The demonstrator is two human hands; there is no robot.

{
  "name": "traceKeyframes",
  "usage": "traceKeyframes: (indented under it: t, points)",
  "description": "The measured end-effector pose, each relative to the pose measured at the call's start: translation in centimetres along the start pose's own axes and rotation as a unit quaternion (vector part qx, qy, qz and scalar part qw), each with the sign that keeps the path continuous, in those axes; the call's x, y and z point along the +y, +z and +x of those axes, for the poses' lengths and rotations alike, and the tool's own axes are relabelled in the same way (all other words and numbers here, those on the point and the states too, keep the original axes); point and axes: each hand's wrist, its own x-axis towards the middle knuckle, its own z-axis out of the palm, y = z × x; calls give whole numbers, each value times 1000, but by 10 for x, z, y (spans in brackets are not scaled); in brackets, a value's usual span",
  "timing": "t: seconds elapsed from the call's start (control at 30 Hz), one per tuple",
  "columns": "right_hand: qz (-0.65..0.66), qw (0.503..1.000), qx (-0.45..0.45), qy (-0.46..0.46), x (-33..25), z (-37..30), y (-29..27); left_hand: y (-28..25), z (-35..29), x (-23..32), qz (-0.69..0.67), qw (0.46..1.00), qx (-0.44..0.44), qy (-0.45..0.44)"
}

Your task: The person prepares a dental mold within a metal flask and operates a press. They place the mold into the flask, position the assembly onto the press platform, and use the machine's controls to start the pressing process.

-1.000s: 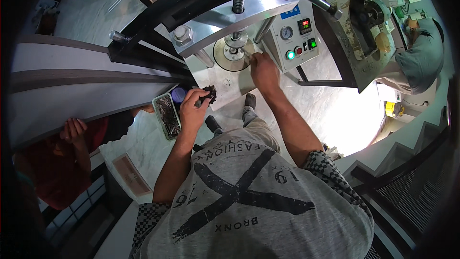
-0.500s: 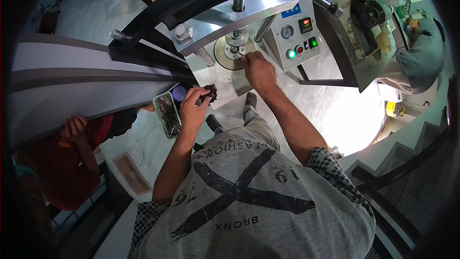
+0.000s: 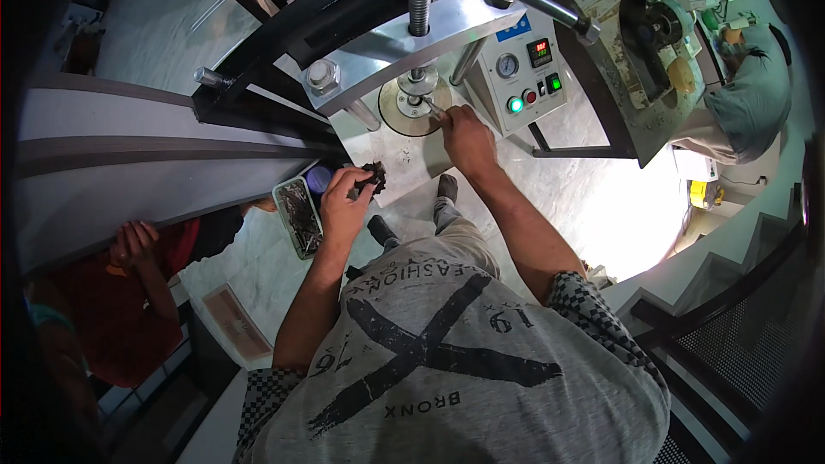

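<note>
My right hand (image 3: 470,139) grips a thin metal tool (image 3: 436,110), seemingly tweezers, though its exact kind is too small to tell. Its tip points at the middle of a round metal mould plate (image 3: 400,123) under the spindle of a screw press (image 3: 419,24). Whether the tip touches the plate cannot be made out. In my left hand (image 3: 342,206) a clump of small black parts (image 3: 375,177) is pinched between thumb and fingers, just over the near left edge of the pale press table (image 3: 404,161). My fingers hide part of the clump.
A tray of thin dark pieces (image 3: 300,216) and a purple round container (image 3: 319,178) stand left of my left hand. Right of the press is a control box (image 3: 520,86) with lit buttons. One person (image 3: 142,292) is at the left, another (image 3: 748,107) at the far right by a machine.
My right hand has drawn the tool slightly right, away from the plate's centre. My left hand still holds the black clump. The whole view has shifted a little.
</note>
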Motion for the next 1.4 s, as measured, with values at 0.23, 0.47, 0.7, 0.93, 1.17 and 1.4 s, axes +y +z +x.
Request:
traceKeyframes:
  t: [0.23,0.47,0.7,0.93,1.17,1.4]
  points:
    - [-6,1000,-11,13,-5,5,0,-1,-1,-2,7,1000,4,5]
    - [-13,1000,15,-7,2,9,-1,-1,0,2,0,1000,4,-5]
    - [77,995,-42,-40,-17,-33,-6,1,0,-1,-6,1000,9,-6]
    - [177,981,-78,16,12,-28,-24,8,0,-1,4,999,38,-11]
    - [237,968,-82,1,13,-61,1,20,7,-13,-28,995,87,-34]
    - [314,947,-66,7,-32,-76,36,24,3,-27,-256,944,163,-129]
